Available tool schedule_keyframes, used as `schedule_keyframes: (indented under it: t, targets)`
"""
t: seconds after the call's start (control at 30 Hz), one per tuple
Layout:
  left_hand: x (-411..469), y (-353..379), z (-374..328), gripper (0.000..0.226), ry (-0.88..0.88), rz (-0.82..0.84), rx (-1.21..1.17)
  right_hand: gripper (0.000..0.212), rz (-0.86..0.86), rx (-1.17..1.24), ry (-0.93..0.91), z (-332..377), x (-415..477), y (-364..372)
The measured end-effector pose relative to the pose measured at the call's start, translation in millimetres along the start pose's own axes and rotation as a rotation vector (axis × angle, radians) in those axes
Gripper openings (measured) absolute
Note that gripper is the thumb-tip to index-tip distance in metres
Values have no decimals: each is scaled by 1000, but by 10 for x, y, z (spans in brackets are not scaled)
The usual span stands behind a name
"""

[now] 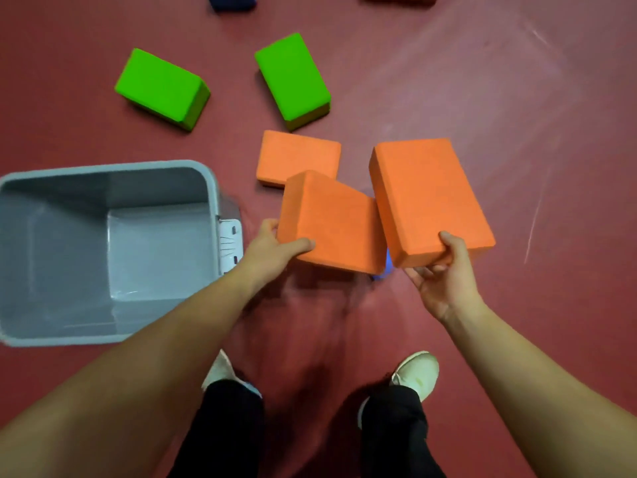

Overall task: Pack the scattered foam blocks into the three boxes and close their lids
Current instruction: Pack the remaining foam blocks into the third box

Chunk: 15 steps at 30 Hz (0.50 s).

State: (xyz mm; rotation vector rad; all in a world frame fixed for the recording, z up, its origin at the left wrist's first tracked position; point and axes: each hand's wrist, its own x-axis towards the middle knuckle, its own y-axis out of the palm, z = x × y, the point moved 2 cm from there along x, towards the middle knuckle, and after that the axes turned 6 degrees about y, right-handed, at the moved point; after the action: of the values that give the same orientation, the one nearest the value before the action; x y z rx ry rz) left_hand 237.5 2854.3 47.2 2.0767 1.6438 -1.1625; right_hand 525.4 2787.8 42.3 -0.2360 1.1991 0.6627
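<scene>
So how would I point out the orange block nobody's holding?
Start at the open grey box on the left and look beyond its far right corner. Three orange blocks cluster there; yours is the farthest orange block, nearest a green block. It alone lies on the floor; the left hand and right hand hold the others.

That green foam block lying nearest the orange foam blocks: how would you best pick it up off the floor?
Probably from above, thumb on one long side face of the green foam block and fingers on the opposite one. It lies flat on the red floor, so its underside is out of reach, and it is narrower than long.
</scene>
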Motion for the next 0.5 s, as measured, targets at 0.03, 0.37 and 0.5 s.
schedule_keyframes:
  t: [0.03,0.37,0.5]
  targets:
    - [-47,-147,-4,98,6,-16,-45,22,15,-29,1,-23,-118,162]
    - [-888,-2368,292,65,61,-276,-321,13,205,-259,7,-1044,-1164,2104]
    - [-1183,-3136,726,54,31,-422,-223,25,280,-394,7,-1624,-1367,2552]
